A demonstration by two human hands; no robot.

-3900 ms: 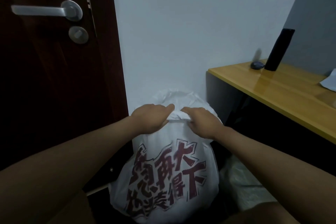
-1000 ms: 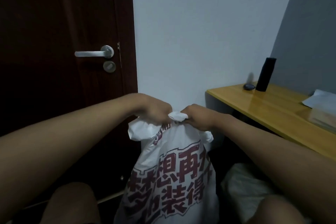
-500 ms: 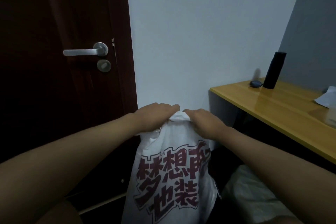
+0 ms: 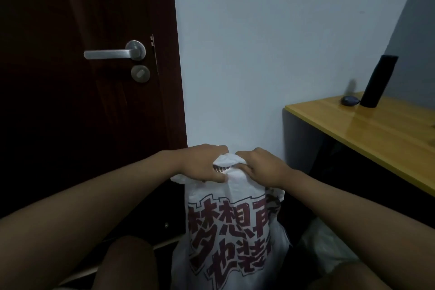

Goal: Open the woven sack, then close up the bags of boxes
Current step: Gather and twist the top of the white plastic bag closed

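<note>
A white plastic bag [image 4: 226, 231] printed with large dark red characters stands on the floor below me, between the door and the desk. Its top is gathered into a bunch. My left hand [image 4: 202, 163] grips the bunched top from the left, thumb pressed along the front. From the right, my right hand [image 4: 261, 165] grips the same bunch, fingers curled over the plastic. The two hands nearly touch. What the bag holds is hidden.
A dark wooden door [image 4: 89, 101] with a metal lever handle [image 4: 115, 53] stands at left. At right, a yellow desk [image 4: 376, 129] carries a black cylinder [image 4: 379, 80] and a small dark object [image 4: 349, 100]. Another pale bag [image 4: 327, 252] lies on the floor at lower right.
My hands have stayed on the bag's gathered top and dropped a little lower in view. The bag's neck looks tighter than a second ago. The camera has shifted slightly.
</note>
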